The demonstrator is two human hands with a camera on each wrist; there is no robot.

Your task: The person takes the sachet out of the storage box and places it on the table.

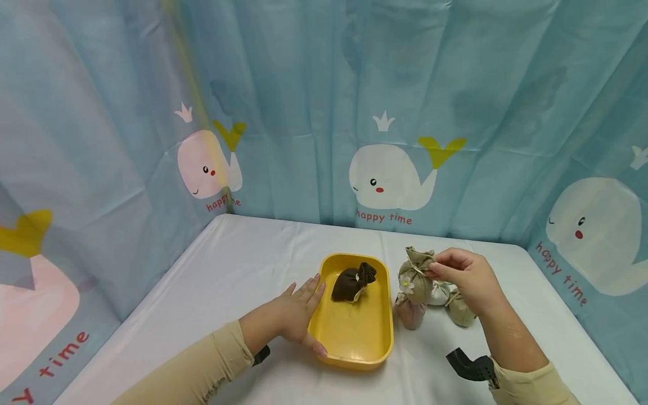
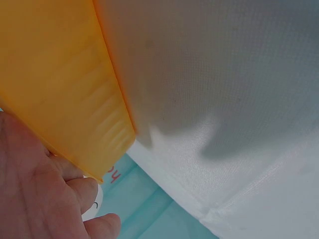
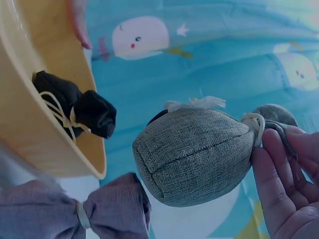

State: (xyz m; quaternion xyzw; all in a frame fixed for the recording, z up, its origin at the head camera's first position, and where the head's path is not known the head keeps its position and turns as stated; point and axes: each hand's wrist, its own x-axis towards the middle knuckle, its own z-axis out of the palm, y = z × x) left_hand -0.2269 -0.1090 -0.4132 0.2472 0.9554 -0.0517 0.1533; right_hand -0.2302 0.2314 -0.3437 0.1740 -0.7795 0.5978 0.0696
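Note:
My right hand pinches the tied neck of a grey-green cloth drawstring pouch with a white flower on it. In the right wrist view the pouch hangs in the air, full and rounded. My left hand lies with straight fingers along the left rim of a yellow plastic tray. The left wrist view shows that hand against the tray's outer wall. Inside the tray, toward its far end, lies a dark brown pouch tied with a light cord.
Right of the tray stand a pink-mauve pouch, a white pouch and another olive pouch, partly hidden by the held pouch and right hand. A white cloth covers the table. Blue whale-print curtains enclose the back and sides.

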